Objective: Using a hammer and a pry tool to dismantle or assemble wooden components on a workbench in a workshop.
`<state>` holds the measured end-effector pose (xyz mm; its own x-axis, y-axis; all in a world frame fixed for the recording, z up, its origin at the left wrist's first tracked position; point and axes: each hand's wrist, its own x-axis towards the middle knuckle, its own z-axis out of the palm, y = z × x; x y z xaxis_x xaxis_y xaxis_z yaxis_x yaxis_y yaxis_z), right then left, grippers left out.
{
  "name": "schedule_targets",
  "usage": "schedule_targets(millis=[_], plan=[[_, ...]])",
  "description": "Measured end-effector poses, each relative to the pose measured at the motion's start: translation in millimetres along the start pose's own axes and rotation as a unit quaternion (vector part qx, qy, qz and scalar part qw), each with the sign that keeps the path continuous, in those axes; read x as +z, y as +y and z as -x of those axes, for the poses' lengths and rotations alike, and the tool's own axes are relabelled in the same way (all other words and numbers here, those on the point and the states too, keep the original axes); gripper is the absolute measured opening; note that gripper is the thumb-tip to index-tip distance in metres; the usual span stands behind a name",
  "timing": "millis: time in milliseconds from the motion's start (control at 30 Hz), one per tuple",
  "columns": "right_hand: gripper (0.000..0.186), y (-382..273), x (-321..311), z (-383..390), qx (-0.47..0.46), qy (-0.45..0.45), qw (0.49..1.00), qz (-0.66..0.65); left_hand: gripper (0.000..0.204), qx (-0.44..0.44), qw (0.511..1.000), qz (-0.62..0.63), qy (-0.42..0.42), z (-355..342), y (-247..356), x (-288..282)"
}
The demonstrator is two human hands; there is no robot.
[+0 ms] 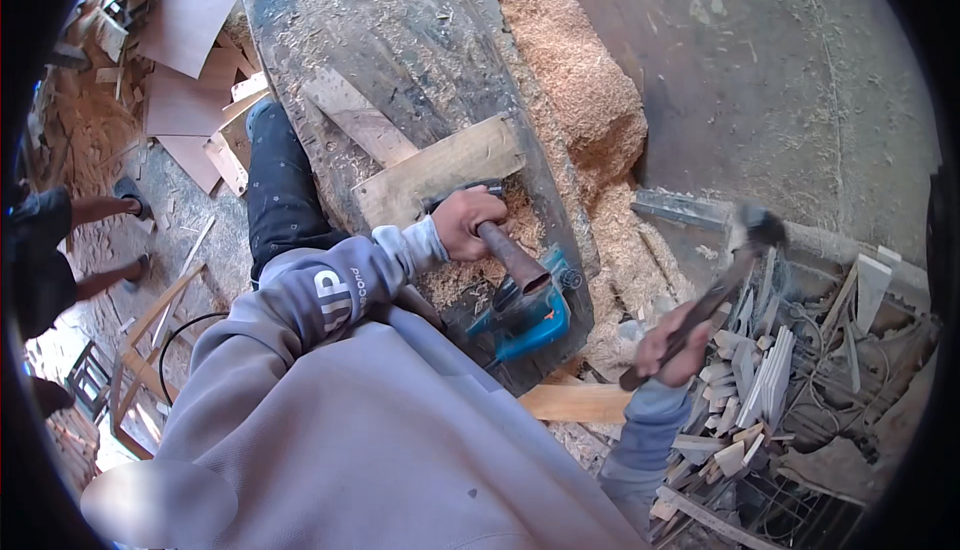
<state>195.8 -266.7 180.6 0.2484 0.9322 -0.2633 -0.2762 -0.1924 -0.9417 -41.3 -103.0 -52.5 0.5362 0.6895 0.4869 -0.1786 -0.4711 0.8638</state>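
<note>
over the shavings-strewn dark tabletop (375,35), the left hand (466,223) holds a rusty brown tapered tube (514,259), long axis slanting from a pale rectangular wooden board (435,172) toward lower right; rightward, well apart, the right hand (676,346) clasps a dark-headed, brown-handled hammer (716,296).

The left arm (300,295) bends at the elbow, its sleeved forearm reaching up and rightward, and the left hand (462,224) is clenched, back of the hand upward. The right forearm (650,435) rises from near the lower edge, sleeved to the wrist, and the right hand (686,360) has its fingers (652,342) curled tight. The hands are well apart, the right one lower in view.
</note>
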Motion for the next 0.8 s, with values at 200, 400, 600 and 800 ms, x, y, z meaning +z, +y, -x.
schedule_targets(millis=[200, 400, 600, 800], plan=[[0.051, 29.5, 20.7, 28.8, 0.193, -0.078, 0.975, 0.076, 0.020, 0.001, 0.999, 0.030, -0.014, 4.4, 8.5, -6.7], [0.054, 62.4, 5.8, 27.8, 0.180, -0.014, 0.982, 0.052, 0.020, -0.028, 0.998, 0.058, 0.002, -1.4, 10.1, -6.1], [0.052, 135.0, -41.1, -41.6, 0.207, 0.112, 0.959, 0.157, 0.028, 0.044, 0.999, -0.010, -0.008, 7.5, 25.8, -20.7], [0.053, 219.8, -55.3, -94.4, 0.160, 0.012, 0.830, 0.534, 0.027, 0.060, 0.993, -0.098, 0.038, 15.5, 38.6, -41.1]])
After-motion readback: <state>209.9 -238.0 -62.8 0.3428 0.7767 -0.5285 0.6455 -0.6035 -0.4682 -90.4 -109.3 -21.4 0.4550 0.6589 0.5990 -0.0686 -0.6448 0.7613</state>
